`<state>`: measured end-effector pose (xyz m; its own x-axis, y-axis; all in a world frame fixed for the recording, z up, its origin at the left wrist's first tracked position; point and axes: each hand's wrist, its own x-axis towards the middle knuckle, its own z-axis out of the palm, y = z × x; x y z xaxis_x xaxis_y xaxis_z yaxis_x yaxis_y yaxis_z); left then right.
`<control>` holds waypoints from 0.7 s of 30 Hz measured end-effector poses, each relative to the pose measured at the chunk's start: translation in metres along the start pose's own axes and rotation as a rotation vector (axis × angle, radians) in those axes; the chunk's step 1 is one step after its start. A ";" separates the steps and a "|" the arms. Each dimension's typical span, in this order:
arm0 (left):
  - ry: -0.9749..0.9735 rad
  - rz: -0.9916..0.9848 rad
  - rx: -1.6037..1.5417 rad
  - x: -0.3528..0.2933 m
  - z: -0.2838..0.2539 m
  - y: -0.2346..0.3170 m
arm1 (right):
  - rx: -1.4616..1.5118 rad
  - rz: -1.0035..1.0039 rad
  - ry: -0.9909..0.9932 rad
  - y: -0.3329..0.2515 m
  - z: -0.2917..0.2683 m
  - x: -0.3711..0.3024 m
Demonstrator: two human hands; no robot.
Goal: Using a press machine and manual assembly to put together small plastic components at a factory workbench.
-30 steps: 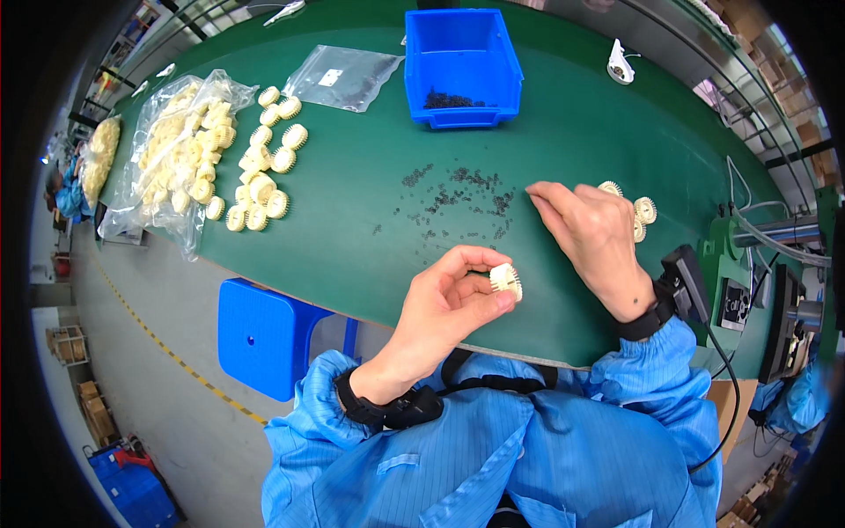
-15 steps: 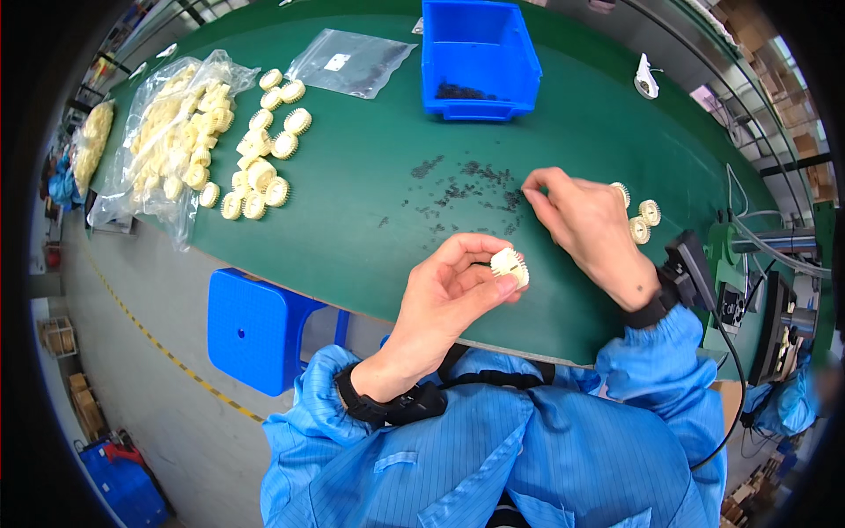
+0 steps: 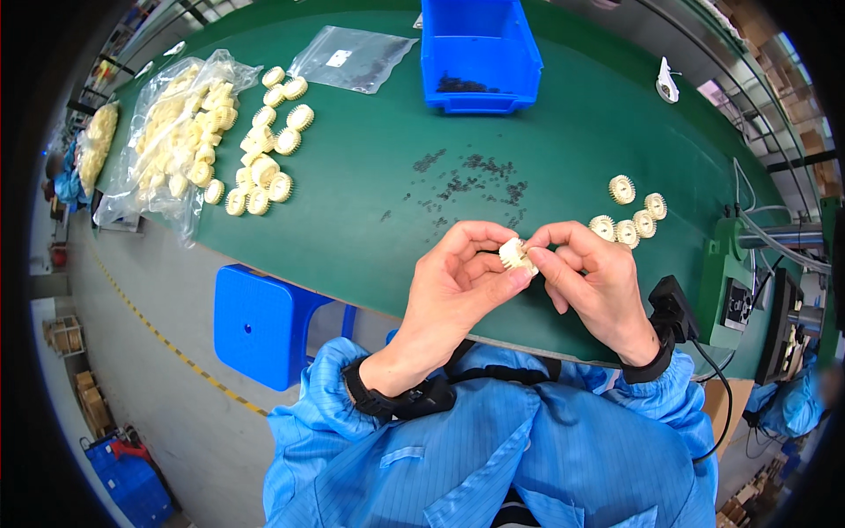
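Between the thumb and fingers of my left hand is a cream plastic gear, held just above the table's near edge. My right hand meets it from the right, thumb and forefinger pinched together against the gear. Whatever is in that pinch is too small and covered to make out. Beyond both hands, small black parts lie scattered on the green table. Several finished-looking cream gears rest to the right of my right hand, some with a dark spot at the centre.
A blue bin with black parts inside stands at the back. Left of it lie a clear flat bag, loose gears and a plastic bag of gears. A blue stool stands by the near edge; green machinery is at right.
My right hand has come from the black parts toward me and now touches the gear in my left hand. More of the gears at right show. My view has shifted slightly.
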<state>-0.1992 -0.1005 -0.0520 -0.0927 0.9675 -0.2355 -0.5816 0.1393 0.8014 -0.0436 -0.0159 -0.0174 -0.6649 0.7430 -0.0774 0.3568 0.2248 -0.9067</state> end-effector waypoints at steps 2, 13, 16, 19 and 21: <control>-0.011 0.002 0.007 0.000 0.000 0.001 | 0.034 0.029 0.001 -0.001 0.000 0.000; -0.041 0.041 0.056 -0.002 -0.002 0.002 | 0.353 0.117 -0.080 0.008 -0.004 0.002; -0.057 0.046 0.040 -0.003 -0.002 0.000 | 0.385 0.126 -0.084 0.008 -0.003 0.001; -0.079 0.028 0.030 -0.003 -0.002 0.000 | 0.365 0.088 -0.083 0.009 -0.006 0.000; -0.090 0.009 0.034 -0.004 -0.002 0.000 | 0.323 0.154 -0.199 0.005 -0.013 0.001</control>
<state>-0.2004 -0.1045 -0.0523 -0.0235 0.9835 -0.1792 -0.5534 0.1365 0.8216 -0.0340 -0.0055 -0.0164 -0.7453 0.6086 -0.2722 0.2588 -0.1121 -0.9594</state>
